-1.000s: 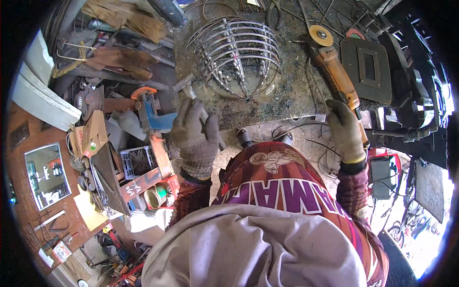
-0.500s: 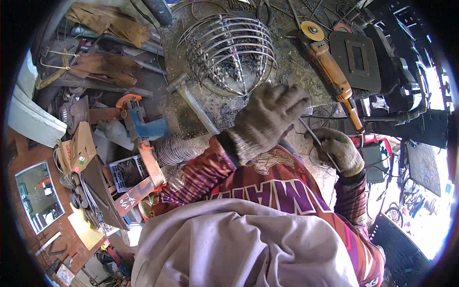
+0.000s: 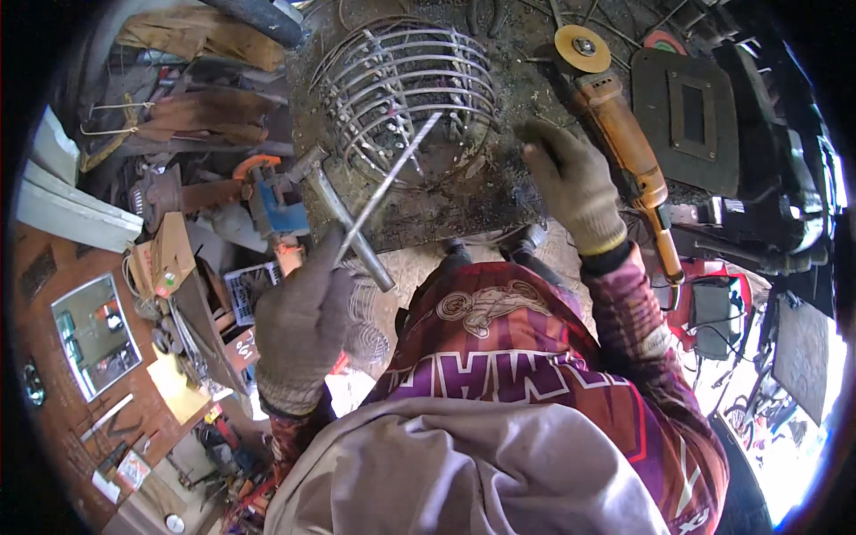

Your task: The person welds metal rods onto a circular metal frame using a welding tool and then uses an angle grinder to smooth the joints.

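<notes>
Grey metal bars, bent into ribs, form a rounded cage [image 3: 406, 98] on the left half of the worktable [image 3: 446, 209] in the head view. A straight, light-grey rod [image 3: 383, 192] slants up from the left hand [image 3: 303, 330] to the cage's near side; contact with the ribs cannot be determined. Left fingers are bent around the rod's near end, though blurred. Right hand [image 3: 575, 183] hovers inside the near edge, fingers extended and parted, grasping nothing. A hammer [image 3: 346, 218] lies at the near-left corner beneath the rod, its handle projecting past the near edge. An orange angle grinder [image 3: 624, 134] runs along the right side, disc toward the far edge; a dark windowed plate [image 3: 713, 125] lies beside it. A blue clamp [image 3: 278, 207] adjoins the left edge. Working room extends between cage and grinder.
</notes>
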The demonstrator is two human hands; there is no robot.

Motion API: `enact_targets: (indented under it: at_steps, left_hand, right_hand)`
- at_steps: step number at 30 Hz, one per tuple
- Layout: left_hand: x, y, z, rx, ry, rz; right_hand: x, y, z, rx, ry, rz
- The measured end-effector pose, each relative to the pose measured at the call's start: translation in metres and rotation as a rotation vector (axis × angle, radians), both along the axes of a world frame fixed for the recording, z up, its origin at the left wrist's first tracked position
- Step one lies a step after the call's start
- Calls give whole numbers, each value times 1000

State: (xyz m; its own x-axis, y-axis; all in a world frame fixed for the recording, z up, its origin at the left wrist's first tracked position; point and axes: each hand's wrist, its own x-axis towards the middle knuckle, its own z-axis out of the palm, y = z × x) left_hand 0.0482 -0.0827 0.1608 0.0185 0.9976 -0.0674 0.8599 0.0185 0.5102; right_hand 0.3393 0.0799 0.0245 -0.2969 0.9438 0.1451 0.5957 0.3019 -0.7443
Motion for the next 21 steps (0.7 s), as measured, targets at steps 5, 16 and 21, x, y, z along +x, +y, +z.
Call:
enact_targets:
  at_steps: [5,16,21]
  left_hand:
    - [20,-7,10,-22,5,185]
    - [71,45,20,-190,251,204]
    - [84,49,27,-214,400,135]
  right_hand:
    - [-12,26,-29,48,-11,34]
    - [-21,36,-37,47,9,88]
    - [-22,43,-41,78,-23,144]
